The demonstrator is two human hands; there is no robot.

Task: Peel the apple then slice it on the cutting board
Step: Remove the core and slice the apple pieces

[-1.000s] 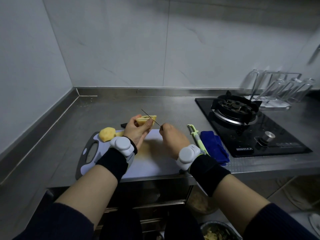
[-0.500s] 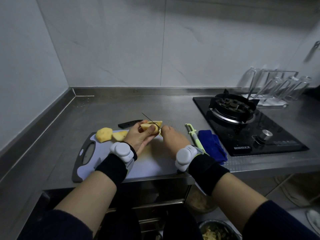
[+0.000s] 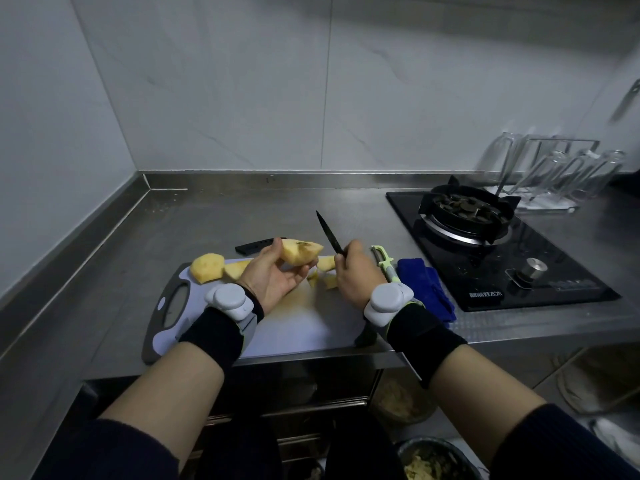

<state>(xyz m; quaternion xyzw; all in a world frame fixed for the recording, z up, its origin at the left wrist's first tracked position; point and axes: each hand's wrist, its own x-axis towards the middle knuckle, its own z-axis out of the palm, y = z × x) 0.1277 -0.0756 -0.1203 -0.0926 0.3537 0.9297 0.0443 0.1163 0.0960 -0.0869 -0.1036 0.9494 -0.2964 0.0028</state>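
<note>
I can't see the knife (image 3: 327,235) handle; the right hand (image 3: 353,275) wraps it. Left hand (image 3: 273,275) gripping the apple wedge (image 3: 299,252) covers the sheath (image 3: 254,245) end. Peeler (image 3: 381,258) handle goes under the wristband (image 3: 388,299). Glasses (image 3: 571,174) blurred. Bowl (image 3: 429,442) cut off at bottom edge.

Black wristbands (image 3: 211,332); grey trackers (image 3: 228,299); navy sleeves (image 3: 114,452)

Grey marble-tiled walls (image 3: 242,81) behind steel counter (image 3: 242,213).

apple piece (image 3: 299,252), in left hand (image 3: 277,278): pale yellow, brown flecks at core
knife (image 3: 327,233), in right hand (image 3: 356,271): black blade
cutting board (image 3: 304,327), under both hands: whitish, grey rim
peeler (image 3: 384,263), just right of right hand: light green
cloth (image 3: 426,282), further right: blue
</note>
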